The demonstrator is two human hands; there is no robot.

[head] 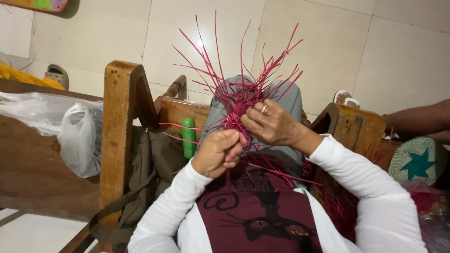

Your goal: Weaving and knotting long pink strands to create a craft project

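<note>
Head view: both hands pinch the woven knot of pink-red strips [240, 108] over the grey-clad knee [286, 100], left hand [217, 152] curled tight just below the knot, right hand [272, 124] with a ring closed on it from the right. Risk: the loose ends could slip from the pinch and the weave come undone, or a stiff strip snap at a bend. Left of the knot stand a green tube [188, 137], an olive bag [150, 164] on the wooden chair arm [117, 136] and a plastic bag [79, 138]; right of it, a woven mat with a teal star [417, 161] and another person's foot [346, 98]; splayed strips crowd the fingers.

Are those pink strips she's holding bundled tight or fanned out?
Fanned out: the pink strips splay from a woven centre pinched by the left hand and right hand.
</note>
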